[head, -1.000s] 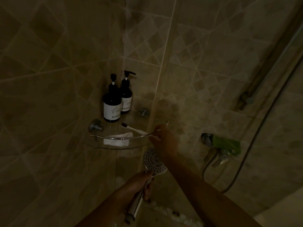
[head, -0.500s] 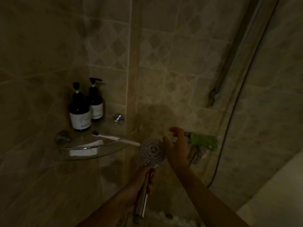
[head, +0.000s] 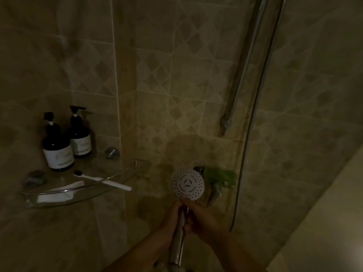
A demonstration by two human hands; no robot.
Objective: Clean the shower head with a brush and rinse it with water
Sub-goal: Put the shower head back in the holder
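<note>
Two hands grip the shower head (head: 188, 184) handle, left hand (head: 172, 214) beside right hand (head: 203, 217); brush (head: 102, 180) lies on glass shelf (head: 82, 200).

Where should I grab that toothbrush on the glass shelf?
Pinch the toothbrush by its white handle end, which sticks out past the glass shelf rail on the right, and come in from that side. Its bristle head lies inward beside the pump bottles, which is a tighter spot.

One head-worn camera faces forward and down into the beige tiled wall corner (head: 117, 75), round white-faced shower head (head: 188, 184) close at lower centre.
</note>
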